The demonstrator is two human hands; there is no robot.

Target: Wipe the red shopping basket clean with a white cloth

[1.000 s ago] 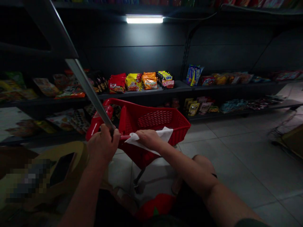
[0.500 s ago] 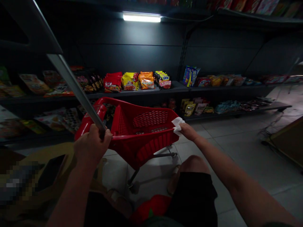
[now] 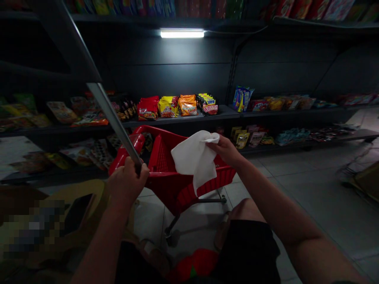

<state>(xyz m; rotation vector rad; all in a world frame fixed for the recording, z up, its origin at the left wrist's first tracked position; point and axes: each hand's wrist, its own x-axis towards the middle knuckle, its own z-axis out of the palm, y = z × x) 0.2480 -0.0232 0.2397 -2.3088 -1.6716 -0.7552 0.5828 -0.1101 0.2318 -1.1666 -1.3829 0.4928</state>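
A small red plastic shopping cart point(image 3: 166, 191) stands in front of my knees on its wheeled legs. My left hand point(image 3: 127, 179) is closed around the lower part of a slanting metal pole point(image 3: 111, 114), close to the cart's red handle end. The pole runs up to a dark, blurred fitting at the upper left. In my right hand point(image 3: 223, 149) a white cloth point(image 3: 192, 156) is pinched near its upper corner. It hangs partly unfolded in front of the cart's basket and hides part of the near rim and side.
Dark shelves point(image 3: 227, 114) behind the cart carry several snack packs point(image 3: 148, 108) under a tube light point(image 3: 182, 33). A tan stool-like seat point(image 3: 99, 191) with a dark phone-like object point(image 3: 78, 213) stands at the left. Pale floor tiles point(image 3: 299, 169) extend to the right.
My right hand has lifted the white cloth off the cart's far right rim and moved left, and the bunched cloth now hangs spread out. My left hand still grips the pole.
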